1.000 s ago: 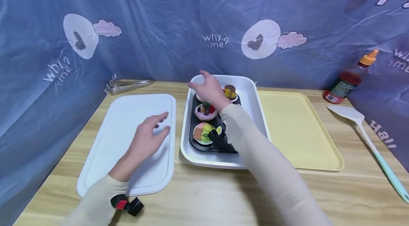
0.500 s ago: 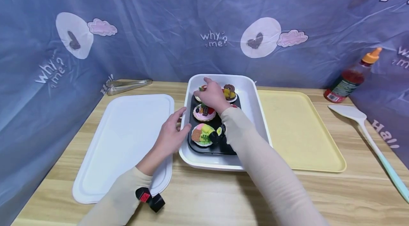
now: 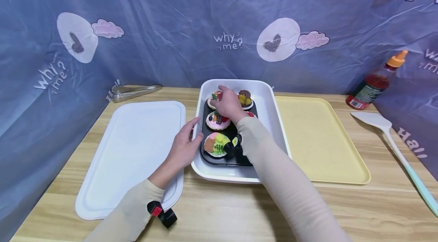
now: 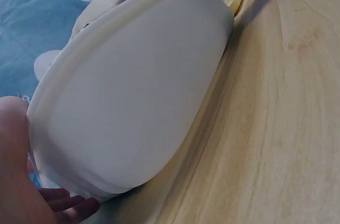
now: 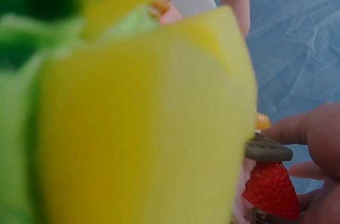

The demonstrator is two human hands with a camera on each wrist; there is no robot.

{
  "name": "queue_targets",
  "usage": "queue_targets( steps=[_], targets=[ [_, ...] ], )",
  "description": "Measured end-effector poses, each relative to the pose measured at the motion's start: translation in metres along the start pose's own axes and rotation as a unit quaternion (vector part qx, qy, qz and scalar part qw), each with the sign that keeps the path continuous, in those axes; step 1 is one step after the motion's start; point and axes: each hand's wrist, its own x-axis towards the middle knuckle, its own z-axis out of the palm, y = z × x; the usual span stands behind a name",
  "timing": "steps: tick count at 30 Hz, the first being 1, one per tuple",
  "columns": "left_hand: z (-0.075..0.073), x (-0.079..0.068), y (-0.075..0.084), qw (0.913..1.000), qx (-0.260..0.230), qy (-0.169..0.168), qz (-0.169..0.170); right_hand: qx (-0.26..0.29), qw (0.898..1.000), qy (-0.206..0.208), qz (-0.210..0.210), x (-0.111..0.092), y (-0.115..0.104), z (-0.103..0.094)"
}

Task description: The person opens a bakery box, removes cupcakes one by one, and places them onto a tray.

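Note:
My left hand (image 3: 184, 148) grips the left side of a deep white tray (image 3: 276, 120); in the left wrist view its fingers (image 4: 74, 205) curl under the tray's edge. Inside the tray lies a black baking pan (image 3: 222, 160) with several fruit tarts. My right hand (image 3: 230, 104) reaches over them, thumb and index finger at the far-left tart (image 3: 211, 101); I cannot tell whether they pinch it. Nearer are a pink tart (image 3: 218, 121) and a green-and-yellow tart (image 3: 216, 145). The right wrist view shows a strawberry (image 5: 272, 189) beside the fingers. The right forearm hides part of the pan.
A flat white tray (image 3: 133, 147) lies left, partly under my left forearm, with metal tongs (image 3: 135, 91) behind it. Right of the deep tray are a yellow tray (image 3: 318, 139), a white spatula (image 3: 374, 120) with a mint handle, and a sauce bottle (image 3: 374, 82). A blue curtain (image 3: 191, 44) borders the table.
My left hand has moved right from over the flat white tray to the deep tray's left rim. My right hand has come down onto the far-left tart, its fingers drawn closer together.

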Motion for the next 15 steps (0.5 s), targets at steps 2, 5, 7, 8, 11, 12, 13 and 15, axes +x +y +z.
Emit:
queue_targets(
  steps=[2, 5, 7, 8, 11, 12, 13, 15],
  targets=[
    [0.0001, 0.0000, -0.0012, 1.0000, -0.004, -0.005, -0.005, -0.008, 1.000, 0.005, 0.003, 0.0004, 0.0007, 0.0010],
    [0.0001, -0.0002, -0.0025, 0.9999, -0.009, -0.007, -0.007, -0.012, 1.000, 0.009, 0.011, 0.0010, 0.0015, 0.0022],
    [0.0002, -0.0006, -0.0035, 0.9999, -0.010, -0.006, -0.007, -0.012, 1.000, 0.011, 0.015, 0.0013, 0.0017, 0.0026],
    [0.0003, -0.0008, -0.0038, 0.9999, -0.013, -0.005, -0.007, -0.013, 1.000, 0.012, 0.015, 0.0015, 0.0018, 0.0027],
    [0.0010, -0.0012, -0.0050, 0.9997, -0.022, -0.003, -0.008, -0.017, 1.000, 0.014, 0.014, 0.0014, 0.0019, 0.0025],
    [0.0013, -0.0012, -0.0054, 0.9996, -0.026, -0.002, -0.009, -0.019, 1.000, 0.015, 0.014, 0.0012, 0.0019, 0.0024],
    [0.0017, -0.0014, -0.0058, 0.9995, -0.030, -0.002, -0.010, -0.018, 1.000, 0.015, 0.015, 0.0010, 0.0020, 0.0023],
    [0.0024, -0.0014, -0.0064, 0.9993, -0.036, 0.001, -0.012, -0.017, 1.000, 0.016, 0.015, 0.0005, 0.0020, 0.0023]
  ],
)
